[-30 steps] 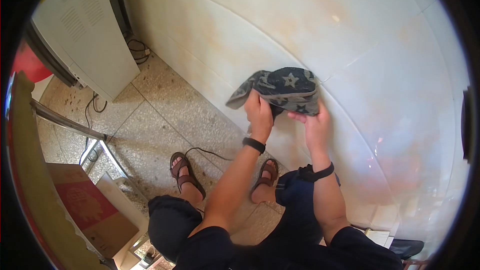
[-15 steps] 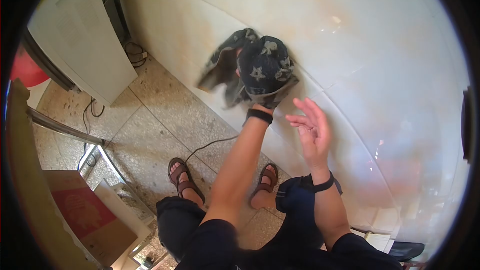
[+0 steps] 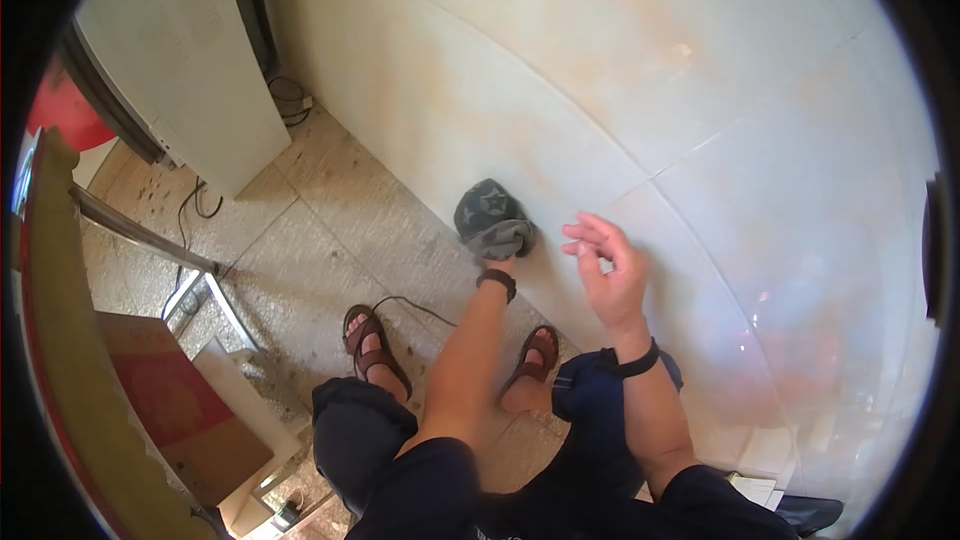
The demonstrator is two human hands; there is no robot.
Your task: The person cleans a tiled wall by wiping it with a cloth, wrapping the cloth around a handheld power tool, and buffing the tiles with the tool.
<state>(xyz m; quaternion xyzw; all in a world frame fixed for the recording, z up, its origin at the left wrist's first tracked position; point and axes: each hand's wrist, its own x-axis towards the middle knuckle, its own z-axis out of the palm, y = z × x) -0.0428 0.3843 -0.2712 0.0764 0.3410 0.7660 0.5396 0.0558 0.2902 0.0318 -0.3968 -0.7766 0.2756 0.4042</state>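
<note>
My left hand (image 3: 500, 265) is largely hidden by a dark grey cloth (image 3: 487, 204) with pale star shapes. The fabric is bunched over the fingers, with a lighter grey fold by the wrist. It is at the lower part of the glossy pale tiled wall (image 3: 640, 90); whether it presses on the tiles I cannot tell. Off to the right, my right hand (image 3: 612, 275) is raised in front of the same wall, fingers bent and apart, holding nothing. Both wrists wear dark bands.
A white cabinet (image 3: 185, 60) stands at upper left, with black cables on the floor beside it. At lower left are a metal frame (image 3: 235, 310) and a red-and-brown cardboard box (image 3: 175, 405). My sandalled feet are on speckled floor tiles (image 3: 330, 250).
My left hand has come down and closer with the cloth, which now looks more gathered. The right hand has shifted slightly left and down, its fingers more bent.
</note>
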